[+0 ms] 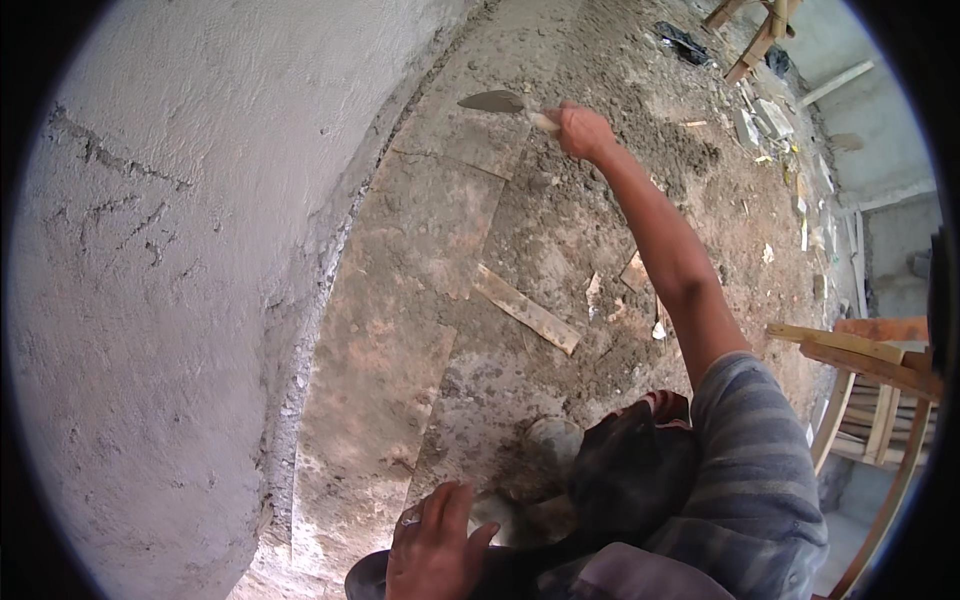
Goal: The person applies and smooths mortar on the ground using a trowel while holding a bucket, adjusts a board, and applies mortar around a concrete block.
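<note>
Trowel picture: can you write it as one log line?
right hand: holds trowel over boards | left hand: low, by knee | plastered wall at left

Trowel (497, 101): dull grey blade, pale handle. Plastered wall (180, 250): light grey, speckled. Boards (420, 240): brown, smeared grey. Floor (640, 170): grey-brown dirt. Wooden slat (527, 310): tan. Sleeve (755, 470): grey with darker horizontal stripes. Wooden frame (870, 370): yellowish-tan.

From my remote feed, no labels, signs or screens — only small pale scraps (770, 120), perhaps torn packaging, scattered on the dirt floor toward one o'clock — too small to tell.
</note>
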A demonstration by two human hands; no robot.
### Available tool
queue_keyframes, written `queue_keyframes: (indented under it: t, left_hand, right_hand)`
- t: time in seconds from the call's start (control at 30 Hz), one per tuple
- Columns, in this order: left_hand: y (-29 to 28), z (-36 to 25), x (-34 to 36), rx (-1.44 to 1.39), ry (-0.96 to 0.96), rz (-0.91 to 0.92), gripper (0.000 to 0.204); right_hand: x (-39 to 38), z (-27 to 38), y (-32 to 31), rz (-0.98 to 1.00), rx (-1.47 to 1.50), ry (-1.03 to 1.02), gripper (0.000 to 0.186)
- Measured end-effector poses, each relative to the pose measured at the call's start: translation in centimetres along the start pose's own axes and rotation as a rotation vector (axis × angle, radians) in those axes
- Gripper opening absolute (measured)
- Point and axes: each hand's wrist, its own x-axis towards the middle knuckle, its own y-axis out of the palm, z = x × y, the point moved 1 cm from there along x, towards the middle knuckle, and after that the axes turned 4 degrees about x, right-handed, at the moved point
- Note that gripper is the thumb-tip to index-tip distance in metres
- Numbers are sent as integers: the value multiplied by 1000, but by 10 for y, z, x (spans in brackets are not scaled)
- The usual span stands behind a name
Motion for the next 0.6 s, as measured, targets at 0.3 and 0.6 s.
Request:
queue_keyframes:
  t: [0.3,0.6]
  left_hand:
    - [-39,8,10,-10,-269,-70,41]
    - [-52,10,31,-25,-304,-484,34]
  right_hand:
    - [-29,-28,-32,555,623,-103,48]
    - [-8,7,72,276,1660,524,34]
